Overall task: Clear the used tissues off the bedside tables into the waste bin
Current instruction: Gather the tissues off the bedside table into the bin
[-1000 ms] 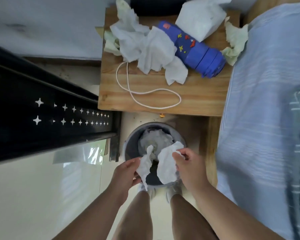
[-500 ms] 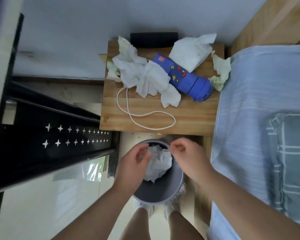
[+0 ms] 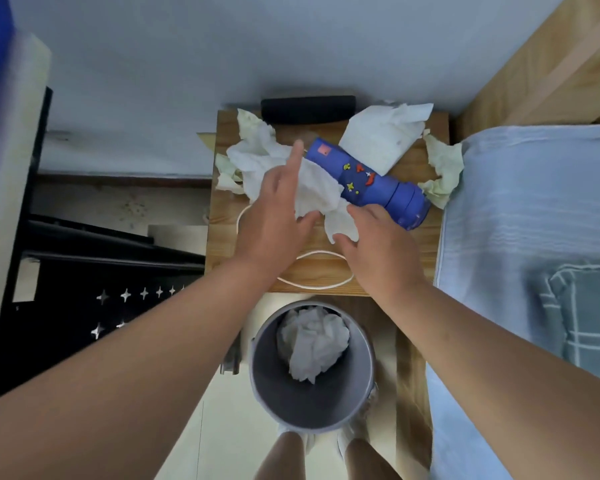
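Black rack point(image 3: 84, 289): at my far left, beside the table, with star-shaped cut-outs in its face.
Bedside table point(image 3: 222, 244): wooden, set against the wall, between the rack and the bed.
Pale green tissue point(image 3: 227, 171): crumpled at the table's left edge, partly under the white heap.
White tissue heap point(image 3: 257, 157): the main used tissues, crumpled on the table's left half and touching the bottle.
Left hand point(image 3: 278, 209): I see it spread flat over the heap, the index finger stretched straight toward the wall and the thumb against the heap's near edge. The fingers are uncurled and grip nothing.
Black object point(image 3: 307, 109): a dark bar along the table's back edge; I cannot tell what it is.
White cord point(image 3: 319, 284): looped on the near part of the table, passing under both wrists.
Waste bin point(image 3: 267, 375): grey and round, on the floor just in front of the table, above my feet.
Binned tissue point(image 3: 312, 341): a white wad lying inside the bin.
Right hand point(image 3: 378, 247): its fingertips and thumb frame the heap's lower flap and touch it. I cannot tell whether they pinch it.
Blue bottle point(image 3: 371, 181): lying on its side, slanted across the table, with stickers on it.
Folded tissue point(image 3: 381, 136): white, behind the bottle, at the back right.
Green tissue point(image 3: 444, 171): crumpled at the table's right edge, against the bed.
Bed point(image 3: 534, 202): blue sheet at the right, with a checked pillow point(image 3: 586, 306).
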